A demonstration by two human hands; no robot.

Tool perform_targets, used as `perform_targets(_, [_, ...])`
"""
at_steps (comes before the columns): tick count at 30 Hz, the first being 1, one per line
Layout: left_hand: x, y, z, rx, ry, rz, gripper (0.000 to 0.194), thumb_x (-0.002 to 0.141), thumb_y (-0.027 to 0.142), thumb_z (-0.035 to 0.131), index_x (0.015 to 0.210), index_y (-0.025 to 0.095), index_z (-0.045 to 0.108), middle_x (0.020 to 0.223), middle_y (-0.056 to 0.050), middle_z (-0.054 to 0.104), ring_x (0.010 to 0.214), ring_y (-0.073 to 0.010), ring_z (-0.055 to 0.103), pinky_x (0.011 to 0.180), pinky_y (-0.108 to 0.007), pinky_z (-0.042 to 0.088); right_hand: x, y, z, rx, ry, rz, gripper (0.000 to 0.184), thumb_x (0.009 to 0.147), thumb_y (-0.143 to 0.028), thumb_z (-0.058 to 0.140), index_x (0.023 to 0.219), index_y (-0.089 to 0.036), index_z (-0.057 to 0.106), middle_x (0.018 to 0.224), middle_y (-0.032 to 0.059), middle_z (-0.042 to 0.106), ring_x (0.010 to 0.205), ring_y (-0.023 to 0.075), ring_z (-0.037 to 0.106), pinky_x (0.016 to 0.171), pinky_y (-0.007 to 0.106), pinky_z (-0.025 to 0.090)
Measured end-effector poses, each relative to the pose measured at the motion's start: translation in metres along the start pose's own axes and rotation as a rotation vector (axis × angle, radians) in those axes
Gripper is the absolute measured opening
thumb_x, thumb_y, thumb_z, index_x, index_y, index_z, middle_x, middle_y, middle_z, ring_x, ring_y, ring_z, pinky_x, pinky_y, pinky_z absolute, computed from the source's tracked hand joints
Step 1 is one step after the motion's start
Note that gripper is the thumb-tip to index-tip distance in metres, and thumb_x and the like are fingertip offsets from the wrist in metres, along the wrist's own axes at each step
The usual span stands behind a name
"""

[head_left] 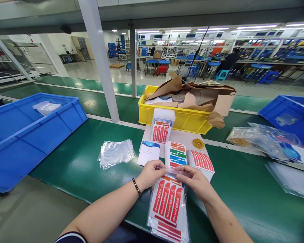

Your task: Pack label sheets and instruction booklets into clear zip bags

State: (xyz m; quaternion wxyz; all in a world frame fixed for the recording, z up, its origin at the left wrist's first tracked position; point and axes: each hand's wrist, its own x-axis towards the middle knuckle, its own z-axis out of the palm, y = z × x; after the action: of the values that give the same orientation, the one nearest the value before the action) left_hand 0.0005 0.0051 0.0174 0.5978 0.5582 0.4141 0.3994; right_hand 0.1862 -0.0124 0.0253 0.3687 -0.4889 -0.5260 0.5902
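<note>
My left hand (152,173), a beaded bracelet on its wrist, pinches the top edge of a clear plastic bag (167,202). Opposite it, the closed fingers of my right hand (194,179) hold the same edge. Red "Max Level / Min Level" label sheets show through the bag, which lies on a pile of similar ones at the table's near edge. Just beyond my hands is a stack of colored label sheets (177,154). White booklets (149,153) lie to its left, and a stack of red label sheets (201,161) to its right. Bagged red labels (162,130) lean behind.
Flat clear bags (116,153) lie on the green table at left. Rubber bands (198,144) rest on cardboard, before a yellow crate (176,118) holding brown paper. Blue crates stand left (40,128) and right (288,114). A white post (101,64) rises behind the table.
</note>
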Motion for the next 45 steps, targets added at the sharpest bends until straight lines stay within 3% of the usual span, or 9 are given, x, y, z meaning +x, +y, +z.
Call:
perform_targets(4, [0.0, 0.001, 0.0, 0.012, -0.009, 0.011, 0.013, 0.066, 0.024, 0.058, 0.063, 0.012, 0.056, 0.061, 0.001, 0.053, 0.058, -0.0076, 0.046, 0.059, -0.021, 0.037, 0.001, -0.002, 0.003, -0.06, 0.013, -0.034, 0.02, 0.07, -0.033, 0.062, 0.065, -0.015, 0.057, 0.066, 0.0, 0.059, 0.061, 0.0119, 0.053, 0.059, 0.024, 0.042])
perform_targets(12, [-0.002, -0.007, 0.009, -0.022, -0.032, -0.025, 0.014, 0.064, 0.025, 0.059, 0.063, 0.011, 0.057, 0.06, 0.0, 0.055, 0.056, -0.0079, 0.048, 0.056, -0.02, 0.037, 0.001, -0.003, 0.019, -0.343, 0.057, -0.197, 0.02, 0.076, -0.033, 0.055, 0.066, -0.016, 0.055, 0.065, 0.0003, 0.055, 0.062, 0.0133, 0.05, 0.059, 0.024, 0.04])
perform_targets(18, [-0.002, -0.003, 0.001, 0.279, -0.074, 0.101, 0.013, 0.067, 0.026, 0.057, 0.066, 0.014, 0.061, 0.067, -0.001, 0.058, 0.065, -0.0114, 0.051, 0.062, -0.023, 0.039, 0.002, -0.001, 0.02, -0.495, 0.031, -0.281, 0.019, 0.079, -0.03, 0.049, 0.065, -0.018, 0.054, 0.065, 0.0008, 0.056, 0.062, 0.0139, 0.05, 0.058, 0.025, 0.04])
perform_targets(22, [0.0, 0.006, -0.009, 0.44, 0.088, 0.31, 0.02, 0.07, 0.033, 0.057, 0.081, 0.016, 0.062, 0.081, -0.004, 0.059, 0.081, -0.0155, 0.051, 0.072, -0.026, 0.039, 0.004, 0.0, 0.011, -0.693, 0.083, -0.398, 0.013, 0.078, -0.027, 0.049, 0.073, -0.019, 0.057, 0.073, 0.0034, 0.056, 0.073, 0.0175, 0.053, 0.067, 0.03, 0.043])
perform_targets(29, [-0.003, 0.018, -0.019, 0.107, 0.363, 0.368, 0.025, 0.08, 0.034, 0.043, 0.081, 0.014, 0.058, 0.077, -0.004, 0.056, 0.074, -0.0119, 0.051, 0.069, -0.024, 0.04, -0.011, 0.005, 0.015, -1.03, 0.095, -0.445, 0.018, 0.079, -0.026, 0.047, 0.094, -0.02, 0.055, 0.095, 0.0079, 0.059, 0.09, 0.0222, 0.052, 0.079, 0.037, 0.041])
perform_targets(33, [-0.049, 0.016, -0.018, -0.14, 0.257, 0.219, 0.027, 0.08, 0.038, 0.044, 0.082, 0.015, 0.057, 0.063, 0.0, 0.053, 0.055, -0.0084, 0.047, 0.051, -0.02, 0.037, -0.025, 0.011, 0.027, -1.15, 0.055, -0.41, 0.022, 0.079, -0.028, 0.047, 0.098, -0.019, 0.055, 0.097, 0.0089, 0.059, 0.092, 0.0235, 0.051, 0.08, 0.038, 0.04])
perform_targets(39, [-0.15, -0.029, -0.013, -0.226, -0.442, -0.328, 0.043, 0.073, 0.05, 0.048, 0.074, 0.011, 0.064, 0.055, -0.002, 0.055, 0.043, -0.0059, 0.044, 0.041, -0.018, 0.026, -0.029, 0.016, 0.04, -1.258, 0.033, -0.405, 0.03, 0.081, -0.031, 0.044, 0.106, -0.019, 0.054, 0.109, 0.0097, 0.055, 0.101, 0.0254, 0.046, 0.083, 0.04, 0.036])
perform_targets(42, [-0.172, -0.054, -0.007, -0.29, -0.453, -0.477, 0.043, 0.067, 0.053, 0.055, 0.072, 0.012, 0.066, 0.058, -0.002, 0.057, 0.048, -0.0052, 0.046, 0.048, -0.017, 0.029, -0.024, 0.014, 0.042, -1.288, 0.018, -0.376, 0.036, 0.08, -0.036, 0.044, 0.11, -0.018, 0.052, 0.109, 0.0112, 0.054, 0.101, 0.0268, 0.045, 0.084, 0.041, 0.035])
perform_targets(45, [-0.173, -0.071, -0.001, -0.657, -0.379, -0.615, 0.059, 0.07, 0.063, 0.041, 0.092, 0.013, 0.062, 0.081, -0.009, 0.063, 0.063, -0.013, 0.058, 0.053, -0.02, 0.037, -0.025, 0.012, 0.043, -1.259, -0.003, -0.349, 0.038, 0.077, -0.039, 0.047, 0.108, -0.019, 0.053, 0.103, 0.0108, 0.054, 0.095, 0.0257, 0.047, 0.081, 0.039, 0.036])
